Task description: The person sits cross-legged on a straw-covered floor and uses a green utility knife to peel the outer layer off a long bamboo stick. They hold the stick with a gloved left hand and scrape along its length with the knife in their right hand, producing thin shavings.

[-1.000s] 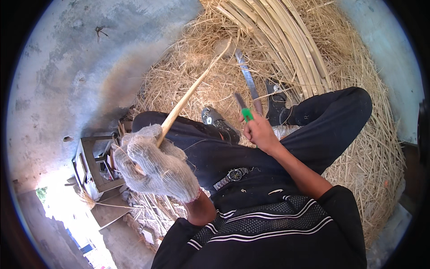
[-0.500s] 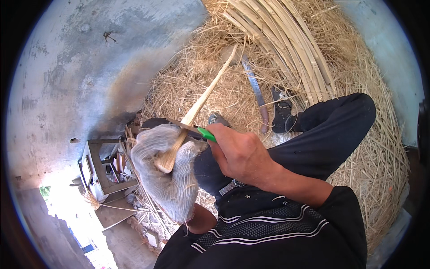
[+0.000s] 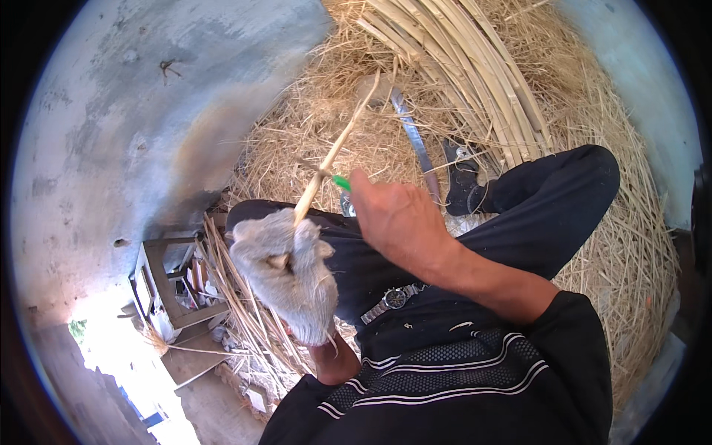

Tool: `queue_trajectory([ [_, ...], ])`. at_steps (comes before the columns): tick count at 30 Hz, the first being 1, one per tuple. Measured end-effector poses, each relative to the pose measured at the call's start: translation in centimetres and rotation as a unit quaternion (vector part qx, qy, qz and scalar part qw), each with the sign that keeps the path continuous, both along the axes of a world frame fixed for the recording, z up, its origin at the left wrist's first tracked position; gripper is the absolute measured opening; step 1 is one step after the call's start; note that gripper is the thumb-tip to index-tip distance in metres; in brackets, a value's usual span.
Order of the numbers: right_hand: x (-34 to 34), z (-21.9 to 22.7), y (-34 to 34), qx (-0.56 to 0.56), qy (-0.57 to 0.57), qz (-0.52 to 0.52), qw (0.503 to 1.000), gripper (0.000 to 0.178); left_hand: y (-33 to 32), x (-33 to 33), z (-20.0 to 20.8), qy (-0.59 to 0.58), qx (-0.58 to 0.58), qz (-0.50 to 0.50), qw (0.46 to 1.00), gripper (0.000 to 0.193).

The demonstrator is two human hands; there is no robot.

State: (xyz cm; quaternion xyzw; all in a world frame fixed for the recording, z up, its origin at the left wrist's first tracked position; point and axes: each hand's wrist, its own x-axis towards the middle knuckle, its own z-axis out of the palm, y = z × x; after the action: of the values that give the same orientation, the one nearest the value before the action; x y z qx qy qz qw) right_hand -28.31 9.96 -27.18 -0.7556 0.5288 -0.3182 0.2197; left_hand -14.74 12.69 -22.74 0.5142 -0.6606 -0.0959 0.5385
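A grey knitted glove covers my left hand (image 3: 285, 271), which is closed round the thick lower end of a pale wooden stick (image 3: 337, 144). The stick slants up and away over the straw, thinning toward its far tip. My right hand (image 3: 400, 219) is bare and grips a knife (image 3: 341, 182) by its green handle, most of which the fingers hide. Its narrow dark blade lies across the stick, a little beyond the glove.
A long blade with a wooden handle (image 3: 417, 137) lies on the straw (image 3: 297, 133). Behind it is a bundle of long pale strips (image 3: 482, 81). A wooden frame (image 3: 167, 285) with clutter stands at left, beside thin sticks and the wall (image 3: 148, 148). A metal-band watch (image 3: 395, 298) rests at my waist.
My right hand and the knife have moved farther out along the stick, away from the glove. The gloved hand has shifted slightly and now wraps over the stick's thick end.
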Motion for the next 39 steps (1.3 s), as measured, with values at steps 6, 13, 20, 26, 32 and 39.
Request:
queue_trajectory([
  [6,-0.5,-2.7,-2.1,-0.031,-0.002,-0.022,0.999,0.009,-0.3,-0.8,0.6,-0.013,0.005,0.037,0.999,0.015],
  [13,-1.0,-4.1,-3.9,0.013,0.027,-0.002,1.000,0.010,0.6,-0.9,0.8,0.128,0.015,0.073,0.989,0.025],
  [20,-2.1,-6.2,-3.5,0.087,0.015,-0.054,0.995,0.025,2.3,-1.0,0.0,0.161,0.125,0.057,0.977,0.031],
  [26,-1.8,-8.2,-2.4,0.108,-0.123,0.008,0.986,0.031,3.6,0.7,-0.4,0.443,0.309,-0.040,0.841,0.034],
  [32,-1.4,-7.9,-0.2,0.111,-0.174,0.128,0.970,0.030,5.2,2.0,-0.8,0.449,0.471,0.036,0.758,0.059],
  [39,-2.8,-6.1,2.9,0.176,-0.147,0.174,0.958,0.031,7.0,3.0,-0.5,0.512,0.625,-0.132,0.574,0.036],
])
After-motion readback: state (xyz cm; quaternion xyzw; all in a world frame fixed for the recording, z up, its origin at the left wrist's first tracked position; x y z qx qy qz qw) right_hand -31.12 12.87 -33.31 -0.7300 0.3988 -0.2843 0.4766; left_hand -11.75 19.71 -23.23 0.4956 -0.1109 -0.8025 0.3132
